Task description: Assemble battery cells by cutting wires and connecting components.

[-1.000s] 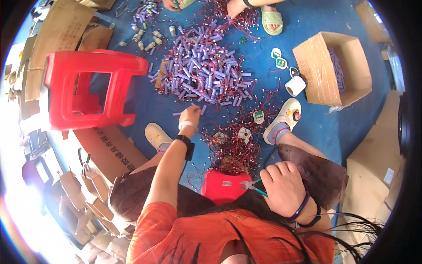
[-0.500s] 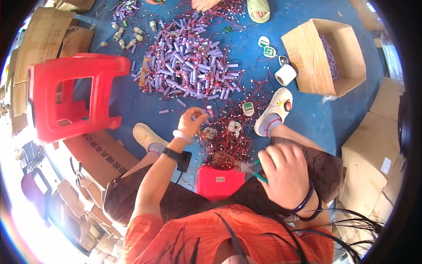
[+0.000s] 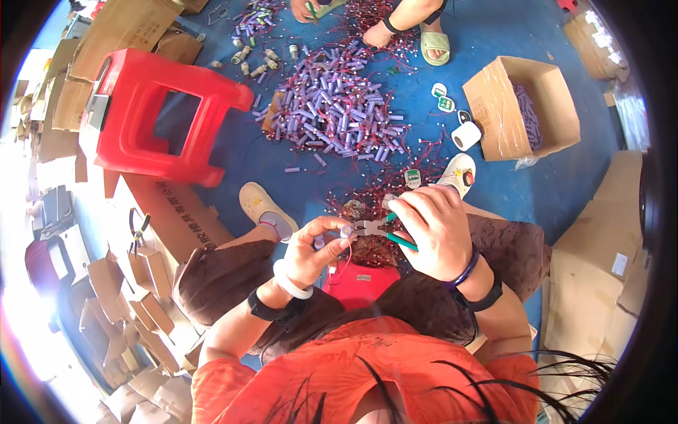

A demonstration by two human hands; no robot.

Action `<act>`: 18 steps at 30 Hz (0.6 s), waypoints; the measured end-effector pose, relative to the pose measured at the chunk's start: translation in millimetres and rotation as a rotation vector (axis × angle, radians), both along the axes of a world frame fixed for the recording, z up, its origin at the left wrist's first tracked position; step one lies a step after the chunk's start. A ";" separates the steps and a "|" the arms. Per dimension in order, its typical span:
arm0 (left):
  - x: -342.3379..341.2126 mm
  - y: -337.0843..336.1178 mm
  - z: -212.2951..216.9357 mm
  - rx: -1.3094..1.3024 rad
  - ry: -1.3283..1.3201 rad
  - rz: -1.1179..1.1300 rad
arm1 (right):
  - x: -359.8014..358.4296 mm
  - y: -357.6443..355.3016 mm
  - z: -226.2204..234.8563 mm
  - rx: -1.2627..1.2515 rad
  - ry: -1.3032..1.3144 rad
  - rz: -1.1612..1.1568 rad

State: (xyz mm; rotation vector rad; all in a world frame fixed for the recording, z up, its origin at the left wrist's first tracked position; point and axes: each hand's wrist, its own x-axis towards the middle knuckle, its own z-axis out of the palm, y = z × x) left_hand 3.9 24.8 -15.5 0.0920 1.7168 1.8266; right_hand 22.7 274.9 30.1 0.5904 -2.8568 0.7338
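Observation:
My left hand pinches a purple cylindrical battery cell end-on, with a thin red wire hanging from it. Wrapped round green-handled pliers is my right hand. The jaws of these pliers meet the end of the cell, or lie just beside it; I cannot tell whether they grip a wire. Below both hands, a tangle of red wires with white connectors lies on a red plastic surface between my legs. Farther off, a big heap of purple cells covers the blue floor.
A red plastic stool lies tipped over at the left. An open carton with purple cells stands at the far right, beside a white roll and green circuit boards. Another person's hand is beyond the heap. Cartons line the right.
My left hand has drawn back toward me with a cell from near the heap. My right hand has brought the pliers forward and left to meet it. The view has shifted.

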 end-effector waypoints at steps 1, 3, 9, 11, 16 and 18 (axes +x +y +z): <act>3.3 -2.3 5.9 0.015 -0.016 0.015 | 0.9 -3.7 0.8 -0.001 0.032 0.013; 6.2 -8.2 10.7 0.031 -0.025 0.038 | 0.0 -8.4 2.3 -0.007 0.039 0.031; 7.8 -14.1 3.4 0.002 0.026 0.066 | -4.3 -17.5 1.3 -0.025 0.034 0.070; 9.0 -12.7 3.0 0.017 0.022 0.071 | -6.0 -20.9 0.8 -0.016 0.026 0.077; 7.8 -13.1 3.5 -0.007 0.066 0.030 | -10.6 -24.5 -0.6 -0.065 -0.064 0.114; 5.8 -15.3 1.2 -0.088 0.280 -0.022 | -9.5 -24.2 -2.6 -0.098 -0.134 0.110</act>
